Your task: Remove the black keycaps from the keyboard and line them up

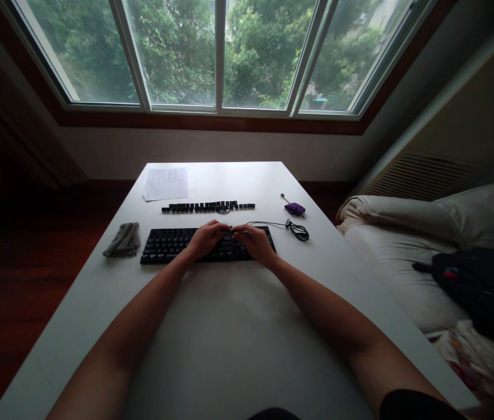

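A black keyboard (165, 245) lies on the white table, its right half partly covered by my hands. My left hand (207, 238) is over the middle of it, fingers bent and drawn together near its far edge. From the other side my right hand (253, 239) reaches in, its fingertips closed and almost meeting those of the left. Whatever sits between the fingertips is too small to make out. Beyond the keyboard, several loose black keycaps (198, 207) stand in a row, with a small dark loop-shaped thing (223, 210) in front of them.
A grey cloth (125, 239) lies left of the keyboard, a coiled black cable (298, 230) right. Farther back are a printed sheet (166, 184) and a purple item (294, 208) beside a thin stick. A sofa (386, 251) bearing a dark bag (483, 286) flanks the table (247, 326).
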`<move>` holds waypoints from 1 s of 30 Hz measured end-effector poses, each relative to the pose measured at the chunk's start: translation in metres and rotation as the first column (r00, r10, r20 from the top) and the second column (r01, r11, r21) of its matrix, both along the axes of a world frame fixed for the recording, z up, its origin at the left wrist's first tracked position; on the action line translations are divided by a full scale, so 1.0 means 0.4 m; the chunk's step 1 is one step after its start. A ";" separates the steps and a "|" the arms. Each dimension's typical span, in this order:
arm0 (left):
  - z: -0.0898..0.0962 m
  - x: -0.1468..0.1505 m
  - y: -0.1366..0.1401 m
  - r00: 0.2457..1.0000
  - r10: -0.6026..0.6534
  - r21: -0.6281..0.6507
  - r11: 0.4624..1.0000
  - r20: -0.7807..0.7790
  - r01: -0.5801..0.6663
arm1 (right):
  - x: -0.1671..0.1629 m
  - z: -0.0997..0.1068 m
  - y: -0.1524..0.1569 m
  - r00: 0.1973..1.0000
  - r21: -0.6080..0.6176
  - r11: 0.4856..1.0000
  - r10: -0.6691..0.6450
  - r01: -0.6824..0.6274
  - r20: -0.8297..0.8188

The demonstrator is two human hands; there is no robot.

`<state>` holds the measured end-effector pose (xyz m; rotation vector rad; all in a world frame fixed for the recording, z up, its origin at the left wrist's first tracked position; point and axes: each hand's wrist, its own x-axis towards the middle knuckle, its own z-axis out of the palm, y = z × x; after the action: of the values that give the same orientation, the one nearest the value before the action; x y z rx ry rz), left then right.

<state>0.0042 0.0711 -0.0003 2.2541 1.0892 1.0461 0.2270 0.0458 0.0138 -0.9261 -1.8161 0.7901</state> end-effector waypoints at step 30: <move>0.001 -0.006 0.002 0.993 0.083 -0.111 0.991 0.086 -0.073 | 0.006 0.007 0.013 0.977 -0.147 0.987 -0.093 0.064 -0.193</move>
<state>0.0017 0.0720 0.0000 2.0740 1.1748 1.0825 0.2295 0.0510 0.0165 -0.9668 -1.5567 0.9358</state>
